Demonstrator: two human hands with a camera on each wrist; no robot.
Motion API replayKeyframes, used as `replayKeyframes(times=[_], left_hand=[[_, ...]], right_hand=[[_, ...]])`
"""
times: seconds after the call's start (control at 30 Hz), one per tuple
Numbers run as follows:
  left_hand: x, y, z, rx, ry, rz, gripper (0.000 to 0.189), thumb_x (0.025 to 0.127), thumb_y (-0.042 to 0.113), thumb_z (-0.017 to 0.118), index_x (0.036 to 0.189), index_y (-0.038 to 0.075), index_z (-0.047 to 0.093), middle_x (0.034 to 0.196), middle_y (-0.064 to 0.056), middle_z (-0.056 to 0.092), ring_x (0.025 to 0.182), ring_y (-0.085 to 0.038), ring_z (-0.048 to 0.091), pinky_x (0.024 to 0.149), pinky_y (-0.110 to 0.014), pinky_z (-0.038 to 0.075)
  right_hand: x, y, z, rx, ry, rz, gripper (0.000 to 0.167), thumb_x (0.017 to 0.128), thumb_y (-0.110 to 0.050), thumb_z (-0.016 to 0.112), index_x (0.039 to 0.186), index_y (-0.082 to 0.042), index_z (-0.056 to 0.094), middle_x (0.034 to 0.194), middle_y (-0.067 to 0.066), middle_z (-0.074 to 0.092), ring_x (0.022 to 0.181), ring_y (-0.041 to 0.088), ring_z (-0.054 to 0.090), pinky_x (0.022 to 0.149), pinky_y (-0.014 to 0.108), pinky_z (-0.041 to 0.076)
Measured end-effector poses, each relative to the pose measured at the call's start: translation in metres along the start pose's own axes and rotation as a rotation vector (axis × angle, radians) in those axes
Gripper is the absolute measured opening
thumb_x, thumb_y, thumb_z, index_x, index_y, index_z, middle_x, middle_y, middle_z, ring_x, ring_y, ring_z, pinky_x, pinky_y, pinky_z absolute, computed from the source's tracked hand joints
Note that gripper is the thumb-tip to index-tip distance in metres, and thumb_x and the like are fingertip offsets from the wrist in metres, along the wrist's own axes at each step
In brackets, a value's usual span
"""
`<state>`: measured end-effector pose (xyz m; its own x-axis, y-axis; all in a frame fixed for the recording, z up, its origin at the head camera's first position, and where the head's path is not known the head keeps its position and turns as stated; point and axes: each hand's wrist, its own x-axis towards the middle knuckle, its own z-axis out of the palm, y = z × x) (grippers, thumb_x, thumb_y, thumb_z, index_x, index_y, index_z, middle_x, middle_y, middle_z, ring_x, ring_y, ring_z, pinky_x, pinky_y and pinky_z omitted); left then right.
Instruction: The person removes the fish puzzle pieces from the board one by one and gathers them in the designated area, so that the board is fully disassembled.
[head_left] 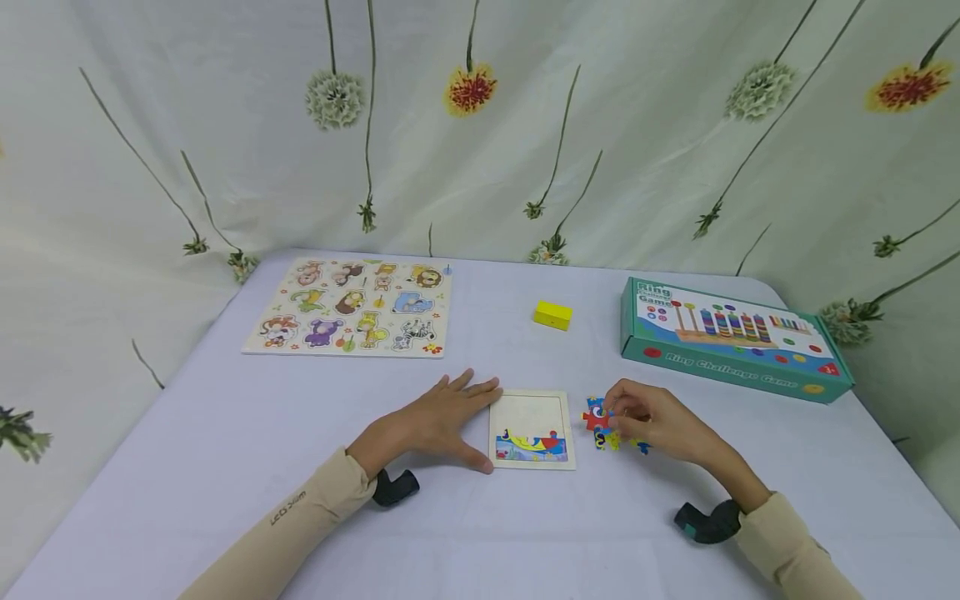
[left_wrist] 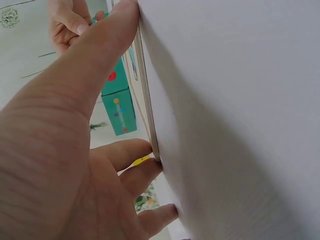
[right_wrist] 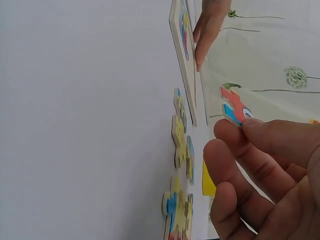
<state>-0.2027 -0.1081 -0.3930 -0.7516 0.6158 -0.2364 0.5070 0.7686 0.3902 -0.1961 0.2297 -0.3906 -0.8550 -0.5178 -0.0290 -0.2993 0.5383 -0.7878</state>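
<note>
My left hand (head_left: pixel 442 418) lies with spread fingers along the left side of a small wooden puzzle tray (head_left: pixel 527 408). In the left wrist view, its thumb (left_wrist: pixel 107 37) and a fingertip touch the tray's edge. Joined pieces with a yellow, red and blue picture fill the tray's lower part. Between thumb and index finger, my right hand (head_left: pixel 663 421) pinches a red and blue puzzle piece (right_wrist: pixel 236 106) with a printed eye, raised over the table to the right of the tray. Below it lie several loose puzzle pieces (right_wrist: pixel 178 142), partly hidden by the hand in the head view.
A yellow block (head_left: pixel 552 315) stands behind the tray. Farther back on the left lies an animal puzzle board (head_left: pixel 352 333). A green Ring Challenge Game box (head_left: pixel 731 337) is at the back right. A floral curtain (head_left: pixel 480 167) hangs behind the white-covered table (head_left: pixel 480 542).
</note>
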Motion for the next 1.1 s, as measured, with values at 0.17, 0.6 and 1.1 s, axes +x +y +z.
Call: replayKeyframes(times=[0.17,0.6,1.1], left_hand=[[-0.001,0.0,0.0,0.0,0.001,-0.001,0.103,0.071,0.061,0.075,0.152,0.018,0.028,0.159,0.006,0.019,0.148,-0.028,0.004,0.119,-0.051,0.003],[-0.001,-0.001,0.0,-0.012,0.012,0.012,0.103,0.071,0.06,0.075,0.152,0.017,0.029,0.159,0.004,0.02,0.148,-0.03,0.004,0.118,-0.052,0.004],[0.0,-0.001,0.001,0.002,0.008,0.002,0.103,0.071,0.062,0.074,0.152,0.017,0.028,0.159,0.005,0.02,0.148,-0.029,0.004,0.118,-0.053,0.004]], right_hand=[[-0.009,0.004,-0.006,-0.015,0.038,0.02,0.012,0.092,-0.008,0.063,0.103,-0.007,0.059,0.087,0.004,0.066,0.072,0.017,0.062,0.063,0.026,0.053],[-0.028,0.017,-0.022,-0.018,0.087,0.049,0.012,0.092,-0.002,0.059,0.104,-0.003,0.06,0.096,0.009,0.066,0.076,0.018,0.064,0.072,0.024,0.055],[-0.048,0.033,-0.04,0.013,0.076,0.09,0.018,0.094,-0.003,0.056,0.112,0.001,0.058,0.087,0.01,0.061,0.074,0.016,0.059,0.064,0.026,0.055]])
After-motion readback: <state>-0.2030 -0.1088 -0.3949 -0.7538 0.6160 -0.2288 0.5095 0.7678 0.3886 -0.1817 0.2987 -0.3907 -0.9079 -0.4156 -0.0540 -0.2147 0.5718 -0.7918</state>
